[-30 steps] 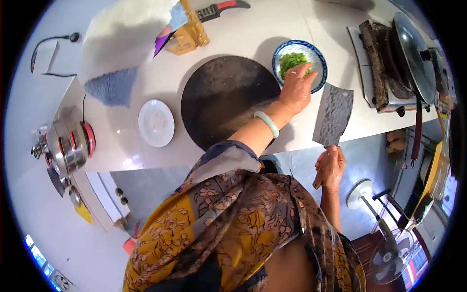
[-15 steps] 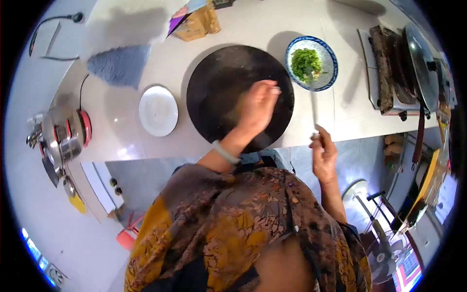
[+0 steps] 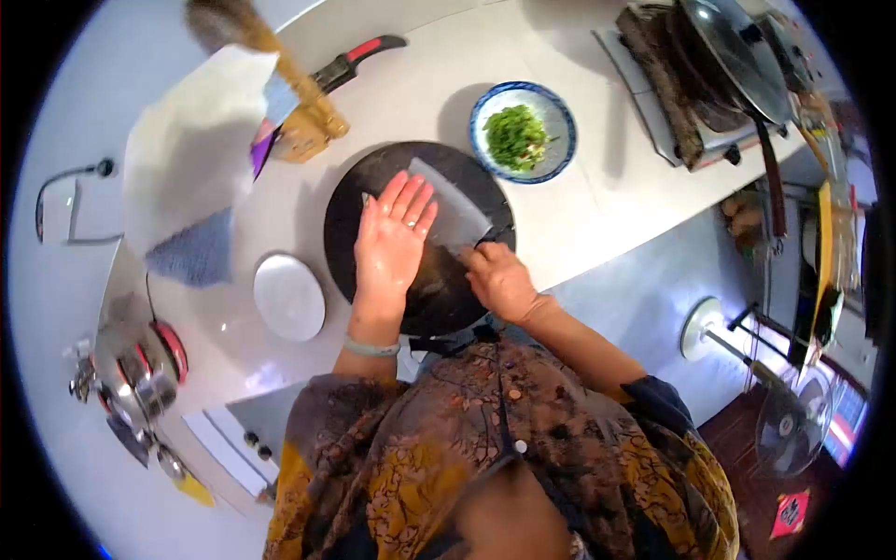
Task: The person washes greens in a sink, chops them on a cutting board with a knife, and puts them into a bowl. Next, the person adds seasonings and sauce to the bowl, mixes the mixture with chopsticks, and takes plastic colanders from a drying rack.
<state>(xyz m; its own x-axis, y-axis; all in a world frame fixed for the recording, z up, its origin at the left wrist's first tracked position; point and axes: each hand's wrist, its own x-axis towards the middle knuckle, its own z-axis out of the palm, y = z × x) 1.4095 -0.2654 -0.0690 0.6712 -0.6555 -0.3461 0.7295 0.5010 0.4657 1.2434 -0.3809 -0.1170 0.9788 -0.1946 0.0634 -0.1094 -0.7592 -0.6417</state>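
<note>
My right hand (image 3: 504,282) is closed round the handle of a cleaver (image 3: 452,202), whose broad blade lies over the round black chopping board (image 3: 359,177). Palm up and fingers stretched out, my left hand (image 3: 387,247) is beside the blade above the board and looks wet. A few tiny bits may stick to its fingers. Behind the board to the right, a blue-rimmed bowl (image 3: 565,154) holds chopped greens (image 3: 516,137). On the left of the board is a white plate (image 3: 289,299).
A gas stove (image 3: 667,103) with a lidded pan (image 3: 737,56) stands at the back right. A knife with a red and black handle (image 3: 364,58) lies at the back. To the left are a grey cloth (image 3: 193,250) and a steel pot (image 3: 135,359).
My right hand has brought the cleaver from beside the bowl to over the board. My left hand has turned palm up. The view has swung round, and the red-handled knife now shows.
</note>
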